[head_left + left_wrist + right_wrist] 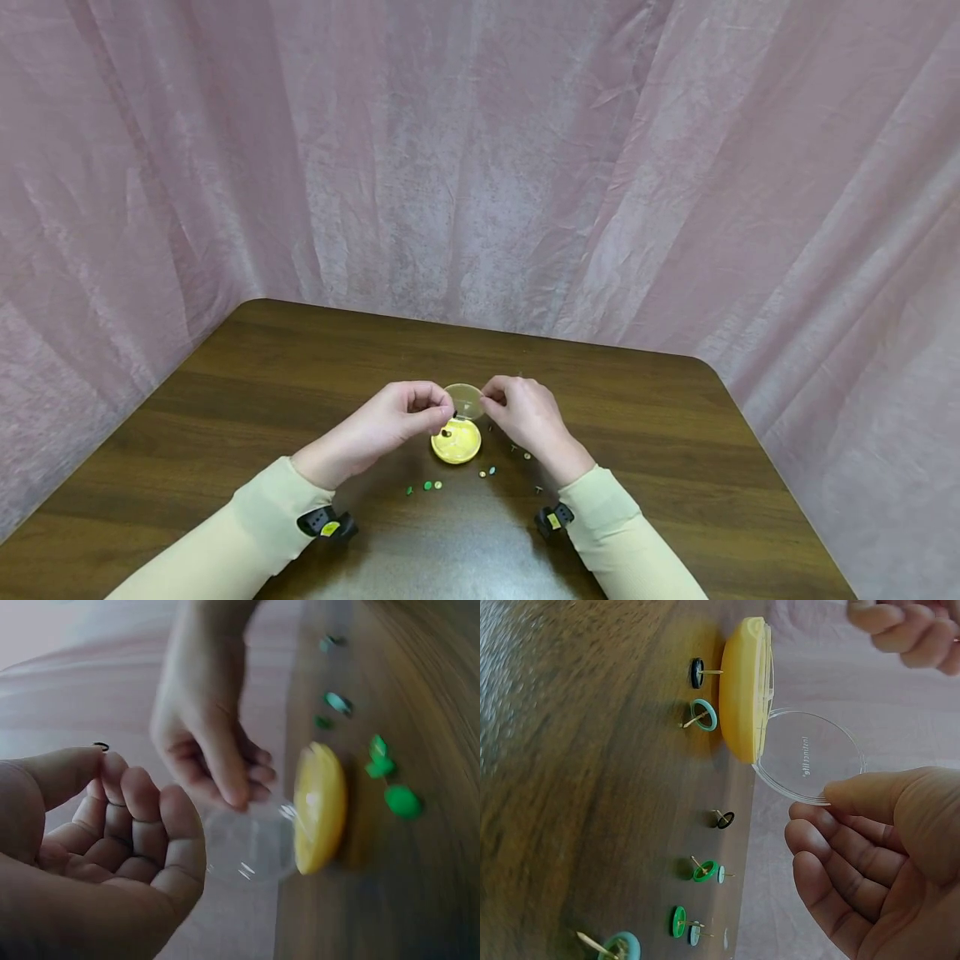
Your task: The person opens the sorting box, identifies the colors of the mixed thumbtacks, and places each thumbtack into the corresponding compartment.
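Observation:
A black thumbtack [100, 746] is pinched between thumb and fingertip of my left hand [378, 427], which hovers just left of a round yellow box [459, 452]. The box sits on the table with its clear round lid [463, 400] standing raised at the back. My right hand [528, 417] pinches the lid's edge between thumb and forefinger; the right wrist view shows the thumb [866, 796] on the rim. Inside the box a small dark piece [446, 433] shows near the left fingers. Fine detail of the box's inside is hidden by glare.
Several loose thumbtacks lie on the brown wooden table [300, 350] around the box, among them a black one [724, 819], a light blue one [704, 715] and a green one [679, 921], some with points up or sideways. A pink curtain [465, 167] hangs behind the table.

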`<act>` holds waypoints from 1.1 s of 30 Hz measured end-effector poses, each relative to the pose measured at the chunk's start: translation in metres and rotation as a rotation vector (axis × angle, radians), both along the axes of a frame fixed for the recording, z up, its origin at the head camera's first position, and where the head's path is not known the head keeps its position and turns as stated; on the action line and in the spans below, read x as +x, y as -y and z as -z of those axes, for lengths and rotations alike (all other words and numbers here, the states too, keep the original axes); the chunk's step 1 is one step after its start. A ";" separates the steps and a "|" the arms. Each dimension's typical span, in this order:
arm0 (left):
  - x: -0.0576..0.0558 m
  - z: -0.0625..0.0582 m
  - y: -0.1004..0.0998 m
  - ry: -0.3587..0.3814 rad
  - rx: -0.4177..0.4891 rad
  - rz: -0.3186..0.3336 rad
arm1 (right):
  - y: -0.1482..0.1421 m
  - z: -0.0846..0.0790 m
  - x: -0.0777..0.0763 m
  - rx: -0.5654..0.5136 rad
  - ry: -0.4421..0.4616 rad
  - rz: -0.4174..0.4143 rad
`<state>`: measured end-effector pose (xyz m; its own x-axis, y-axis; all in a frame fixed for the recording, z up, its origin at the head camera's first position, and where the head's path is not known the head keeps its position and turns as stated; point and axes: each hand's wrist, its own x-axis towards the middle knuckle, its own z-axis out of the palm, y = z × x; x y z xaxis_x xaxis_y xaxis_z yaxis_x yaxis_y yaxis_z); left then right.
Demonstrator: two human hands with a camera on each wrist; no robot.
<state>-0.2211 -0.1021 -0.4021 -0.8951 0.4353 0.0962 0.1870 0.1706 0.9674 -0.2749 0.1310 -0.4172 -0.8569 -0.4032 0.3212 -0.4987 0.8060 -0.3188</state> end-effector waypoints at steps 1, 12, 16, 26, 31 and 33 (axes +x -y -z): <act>-0.001 0.003 0.000 -0.037 -0.054 -0.017 | 0.000 0.000 0.000 -0.002 0.001 -0.001; -0.022 0.034 -0.007 -0.523 -0.686 -0.211 | -0.001 0.001 -0.001 -0.008 0.007 0.004; -0.022 0.037 -0.010 -0.604 -0.784 -0.219 | -0.001 0.002 -0.002 -0.011 0.013 0.000; -0.020 0.039 -0.018 -0.723 -0.910 -0.223 | -0.002 0.001 0.001 -0.009 0.017 0.001; -0.018 0.039 -0.019 -0.719 -0.916 -0.218 | -0.002 0.001 0.002 -0.012 0.014 -0.001; -0.018 0.038 -0.019 -0.713 -0.918 -0.217 | -0.001 0.002 0.002 -0.010 0.011 -0.003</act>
